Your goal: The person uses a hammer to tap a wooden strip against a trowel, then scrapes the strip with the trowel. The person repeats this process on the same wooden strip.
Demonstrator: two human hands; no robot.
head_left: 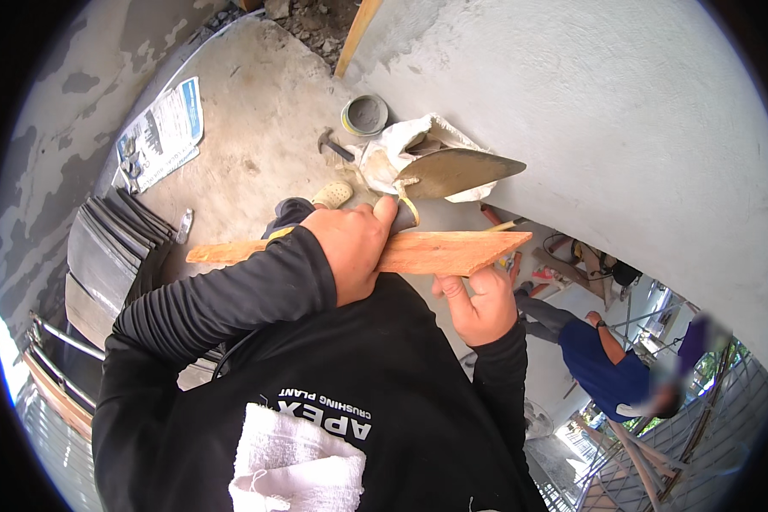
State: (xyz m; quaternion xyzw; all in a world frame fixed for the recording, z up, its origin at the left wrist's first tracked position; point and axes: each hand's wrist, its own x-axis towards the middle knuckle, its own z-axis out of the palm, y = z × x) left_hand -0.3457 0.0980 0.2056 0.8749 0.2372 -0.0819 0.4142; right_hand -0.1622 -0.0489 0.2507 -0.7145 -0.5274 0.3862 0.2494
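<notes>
A long, narrow wooden board (439, 250) lies across in front of me, its right end cut on a slant. My left hand (350, 247) is closed at the dark handle of a broad, leaf-shaped bolo knife (456, 173), with a light cord around the handle. The blade points right, above the board. Close to the slanted end, my right hand (486, 309) grips the board's lower edge, fingers curled and thumb against the wood. My left forearm hides part of the board, and its far left end shows beyond the sleeve.
Ahead are a bucket of grey mix (365, 115), a hammer (335, 145) and a white sack (392, 145). Stacked dark curved sheets (115, 235), a plastic bottle (184, 226) and a printed paper bag (164, 132) lie left. Another person (606, 367) is right, near scaffolding; a grey wall (606, 111) rises ahead.
</notes>
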